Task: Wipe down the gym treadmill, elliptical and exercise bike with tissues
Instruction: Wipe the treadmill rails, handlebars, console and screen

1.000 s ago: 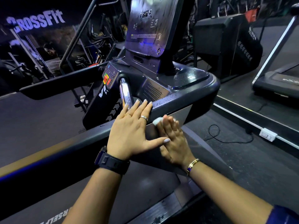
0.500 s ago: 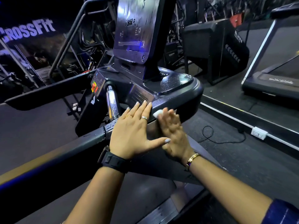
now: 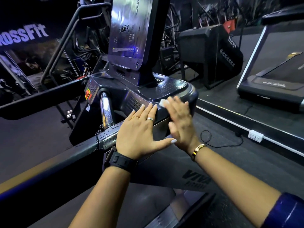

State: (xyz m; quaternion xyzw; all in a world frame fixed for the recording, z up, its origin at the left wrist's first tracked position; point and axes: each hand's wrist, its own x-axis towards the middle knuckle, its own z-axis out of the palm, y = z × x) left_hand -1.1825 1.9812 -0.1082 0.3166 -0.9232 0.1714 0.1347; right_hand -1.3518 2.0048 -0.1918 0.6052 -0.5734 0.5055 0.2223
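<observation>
A black treadmill console with a tall upright screen fills the centre of the head view. My left hand lies flat with fingers spread on the right handrail where it meets the console. My right hand presses a small white tissue against the console's rounded right side; only a corner of the tissue shows past my fingertips. A chrome grip stands just left of my left hand, beside a red and yellow stop button.
The left handrail crosses at mid-height and the near rail runs to the lower left. Another treadmill stands at the right on a raised platform. A cable and a wall socket lie on the floor to the right.
My right hand has slid the tissue up and forward along the console's side. My left hand stays flat on the rail. The camera has moved closer and turned slightly.
</observation>
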